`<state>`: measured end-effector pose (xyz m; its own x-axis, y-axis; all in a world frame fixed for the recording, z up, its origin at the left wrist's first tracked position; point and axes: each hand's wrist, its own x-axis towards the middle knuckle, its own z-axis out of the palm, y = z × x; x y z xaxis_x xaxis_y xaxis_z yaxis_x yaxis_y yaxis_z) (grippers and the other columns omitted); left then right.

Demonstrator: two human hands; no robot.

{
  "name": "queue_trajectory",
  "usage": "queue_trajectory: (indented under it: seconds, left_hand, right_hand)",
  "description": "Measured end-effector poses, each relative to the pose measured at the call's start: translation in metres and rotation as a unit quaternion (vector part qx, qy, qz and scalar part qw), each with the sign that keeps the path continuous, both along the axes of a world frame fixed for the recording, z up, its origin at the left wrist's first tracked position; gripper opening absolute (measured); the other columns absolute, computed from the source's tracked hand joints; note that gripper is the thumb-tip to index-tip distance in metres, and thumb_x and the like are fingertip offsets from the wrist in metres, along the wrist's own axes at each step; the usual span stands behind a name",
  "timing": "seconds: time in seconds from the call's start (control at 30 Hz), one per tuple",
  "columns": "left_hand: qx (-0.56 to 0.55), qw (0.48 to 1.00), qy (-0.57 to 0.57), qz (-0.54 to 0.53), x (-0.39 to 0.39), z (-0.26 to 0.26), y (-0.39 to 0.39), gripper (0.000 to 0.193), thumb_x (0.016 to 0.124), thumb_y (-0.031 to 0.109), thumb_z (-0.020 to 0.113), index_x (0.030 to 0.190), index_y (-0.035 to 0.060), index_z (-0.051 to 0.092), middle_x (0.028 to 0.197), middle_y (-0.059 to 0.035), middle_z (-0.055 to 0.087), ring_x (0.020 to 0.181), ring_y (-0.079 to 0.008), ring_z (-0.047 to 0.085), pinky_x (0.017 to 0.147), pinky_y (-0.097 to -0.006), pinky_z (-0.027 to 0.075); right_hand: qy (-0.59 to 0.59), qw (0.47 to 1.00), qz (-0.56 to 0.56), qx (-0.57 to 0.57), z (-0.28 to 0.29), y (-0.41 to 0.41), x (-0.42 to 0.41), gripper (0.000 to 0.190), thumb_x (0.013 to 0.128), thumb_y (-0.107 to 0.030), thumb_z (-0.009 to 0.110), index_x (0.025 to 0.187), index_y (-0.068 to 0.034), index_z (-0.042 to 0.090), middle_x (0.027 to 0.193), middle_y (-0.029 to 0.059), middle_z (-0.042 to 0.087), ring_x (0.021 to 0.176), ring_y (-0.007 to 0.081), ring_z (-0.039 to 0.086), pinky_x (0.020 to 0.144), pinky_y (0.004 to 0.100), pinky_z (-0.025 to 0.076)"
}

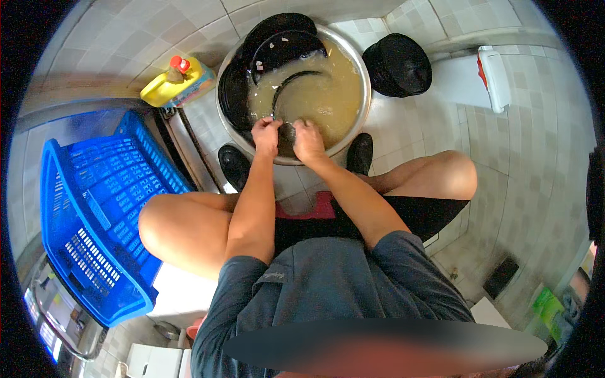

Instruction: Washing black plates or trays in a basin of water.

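Observation:
A large round metal basin of cloudy yellowish water stands on the floor before me. My left hand is at its near side, fingertips pinched at the rim of a mostly submerged black bowl. Beside it, my right hand is curled at the water's surface; what its fingers hold is hidden. A small greyish patch shows between the hands, too unclear to name. More black bowls lean inside the basin's far left, with pale food scraps on them and in the water.
A stack of black bowls stands on the floor right of the basin. To the left are a yellow jug with a red cap and a tilted blue plastic basket. Tiled walls enclose the space; my shoes flank the basin.

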<state>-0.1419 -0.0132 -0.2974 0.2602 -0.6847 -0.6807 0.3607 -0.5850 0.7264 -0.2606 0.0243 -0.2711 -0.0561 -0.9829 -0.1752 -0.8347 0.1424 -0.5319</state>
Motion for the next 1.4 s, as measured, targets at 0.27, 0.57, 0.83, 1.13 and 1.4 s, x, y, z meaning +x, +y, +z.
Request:
queue_trajectory:
  seconds: [0.27, 0.57, 0.83, 1.13, 1.4]
  left_hand:
    - [-0.04, 0.992, -0.101, -0.062, 0.001, 0.0, 0.006, 0.019, 0.072, -0.007, 0.063, 0.087, 0.0022, 0.058, 0.079, -0.0007, 0.057, 0.069, -0.0113, 0.051, 0.063, -0.0255, 0.041]
    - [-0.045, 0.992, -0.064, -0.095, -0.031, 0.025, -0.006, 0.022, 0.068, -0.009, 0.064, 0.082, 0.0063, 0.057, 0.077, 0.0031, 0.053, 0.071, -0.0086, 0.048, 0.065, -0.0249, 0.04]
    - [-0.003, 1.0, -0.004, 0.012, 0.015, -0.02, 0.002, 0.026, 0.078, 0.019, 0.056, 0.088, -0.0032, 0.063, 0.088, -0.0082, 0.058, 0.085, -0.0223, 0.051, 0.078, -0.035, 0.042]
    - [0.01, 1.0, -0.009, -0.001, 0.01, 0.003, -0.001, 0.026, 0.079, 0.018, 0.057, 0.093, -0.003, 0.064, 0.094, -0.0114, 0.062, 0.088, -0.0229, 0.055, 0.082, -0.036, 0.044]
    - [-0.031, 0.997, -0.03, -0.063, 0.012, 0.004, 0.001, 0.011, 0.079, 0.004, 0.067, 0.089, 0.0017, 0.064, 0.086, -0.0029, 0.062, 0.074, -0.012, 0.055, 0.065, -0.0254, 0.044]
  right_hand:
    - [0.108, 0.979, -0.059, 0.161, -0.036, -0.061, -0.069, 0.022, 0.083, -0.006, 0.055, 0.101, 0.005, 0.058, 0.1, 0.0232, 0.062, 0.096, 0.0381, 0.061, 0.084, 0.0445, 0.051]
    - [0.112, 0.98, -0.119, -0.117, -0.043, -0.141, -0.087, 0.019, 0.082, -0.002, 0.051, 0.097, 0.003, 0.06, 0.102, 0.0235, 0.058, 0.096, 0.0384, 0.058, 0.088, 0.045, 0.047]
    - [-0.038, 0.996, 0.031, -0.075, 0.019, -0.08, 0.023, 0.015, 0.082, -0.007, 0.05, 0.089, 0.002, 0.06, 0.1, 0.0231, 0.058, 0.098, 0.0401, 0.058, 0.081, 0.0473, 0.051]
    - [-0.025, 0.979, 0.154, -0.128, 0.007, -0.059, 0.007, 0.022, 0.087, -0.013, 0.049, 0.098, 0.0, 0.062, 0.111, 0.0242, 0.06, 0.105, 0.0423, 0.057, 0.091, 0.0482, 0.048]
    - [0.049, 0.989, 0.077, -0.116, -0.009, -0.133, -0.033, 0.016, 0.084, -0.006, 0.052, 0.095, 0.001, 0.06, 0.108, 0.0236, 0.057, 0.099, 0.0398, 0.058, 0.086, 0.0459, 0.051]
